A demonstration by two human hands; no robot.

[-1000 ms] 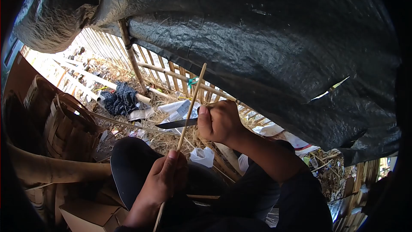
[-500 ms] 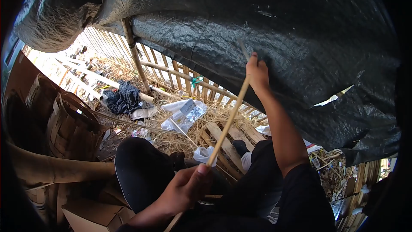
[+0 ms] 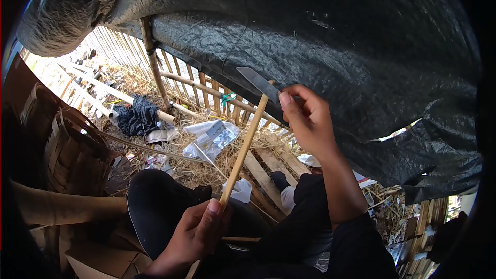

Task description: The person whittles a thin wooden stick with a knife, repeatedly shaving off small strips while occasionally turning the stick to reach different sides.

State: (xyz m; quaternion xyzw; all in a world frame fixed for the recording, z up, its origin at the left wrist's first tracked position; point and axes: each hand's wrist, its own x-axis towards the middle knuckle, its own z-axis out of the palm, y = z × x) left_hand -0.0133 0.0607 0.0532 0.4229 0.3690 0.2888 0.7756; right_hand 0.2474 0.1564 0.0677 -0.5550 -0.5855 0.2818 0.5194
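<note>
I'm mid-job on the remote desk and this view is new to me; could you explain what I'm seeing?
There is no robot here: these are a person's bare hands, and every picture comes from one camera on that person's head, looking forward and down. The left hand grips a pale stick that slants up and away. The right hand holds a knife, its blade at the stick's far end. On the ground beyond the knees lie straw, a plastic bag and dark cloth. A black tarp hangs in front.
</note>
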